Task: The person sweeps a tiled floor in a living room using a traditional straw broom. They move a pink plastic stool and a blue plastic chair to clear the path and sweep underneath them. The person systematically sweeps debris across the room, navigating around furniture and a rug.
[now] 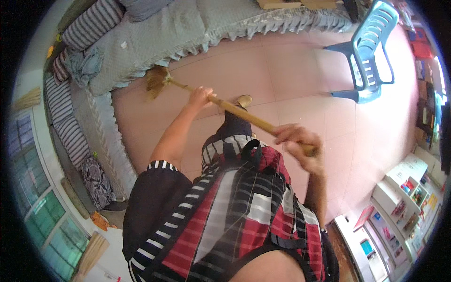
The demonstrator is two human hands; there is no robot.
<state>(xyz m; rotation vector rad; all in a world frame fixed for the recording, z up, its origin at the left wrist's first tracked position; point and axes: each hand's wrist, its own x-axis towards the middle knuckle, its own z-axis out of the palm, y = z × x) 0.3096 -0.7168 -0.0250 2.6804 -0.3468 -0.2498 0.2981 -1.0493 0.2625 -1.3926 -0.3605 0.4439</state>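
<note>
A straw broom with a long wooden handle (246,115) slants across the view in front of me. My left hand (202,98) grips the handle partway down, nearer the bristles. Around the top end of the handle, my right hand (299,146) is closed, slightly blurred. The broom's bristle head (157,81) is against the floor, at the ruffled hem of the sofa cover (176,53). One of my shoes (244,100) shows below the handle on the pink tiled floor (299,81).
A blue plastic chair (368,60) stands at the upper right. The L-shaped sofa runs along the top and left, with striped cushions (93,24) and a crumpled cloth (84,65). White shelves (398,197) holding small items are at the lower right. Windows (45,208) line the left.
</note>
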